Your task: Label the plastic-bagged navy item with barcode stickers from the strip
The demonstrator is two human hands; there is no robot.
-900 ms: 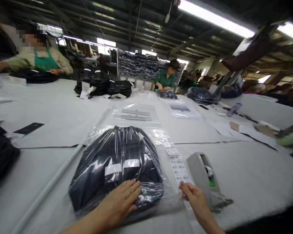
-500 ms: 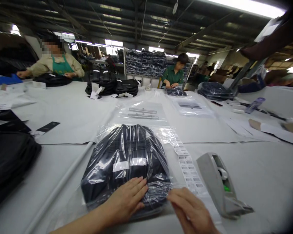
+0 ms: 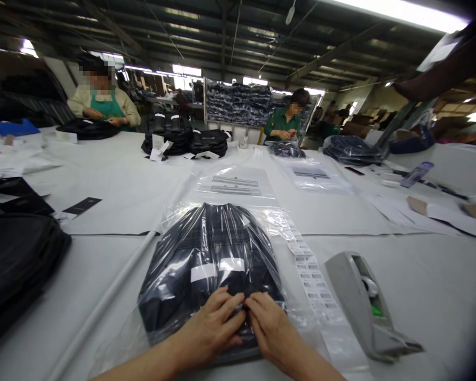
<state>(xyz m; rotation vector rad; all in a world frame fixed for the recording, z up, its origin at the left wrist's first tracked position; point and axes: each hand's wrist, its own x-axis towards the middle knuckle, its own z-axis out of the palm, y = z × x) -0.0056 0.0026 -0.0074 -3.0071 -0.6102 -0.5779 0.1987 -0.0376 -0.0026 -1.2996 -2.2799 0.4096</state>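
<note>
A black backpack [image 3: 174,288] inside a clear plastic bag [image 3: 269,218] lies flat in front of me, two white labels showing through the film. My left hand [image 3: 211,324] rests on its near part, fingers spread and slightly bent, holding nothing. Beside it my right hand [image 3: 270,324] presses on the same spot with fingers together; their tips almost touch those of the left. Whatever the right fingers pinch, if anything, is hidden. Right of the bag runs a strip of barcode stickers [image 3: 311,283], and past that stands a grey tape dispenser [image 3: 359,304].
Stacked black bags [image 3: 19,264] sit at the left edge. More printed plastic bags [image 3: 236,182] lie ahead. Across the table are two co-workers, one in a green apron [image 3: 107,107], one in a green top [image 3: 283,124], near piles of black bags [image 3: 166,135].
My right hand has moved left from the bag's right edge onto its near middle, beside my left hand. The left fingers have bent a little. Both co-workers' hands have shifted.
</note>
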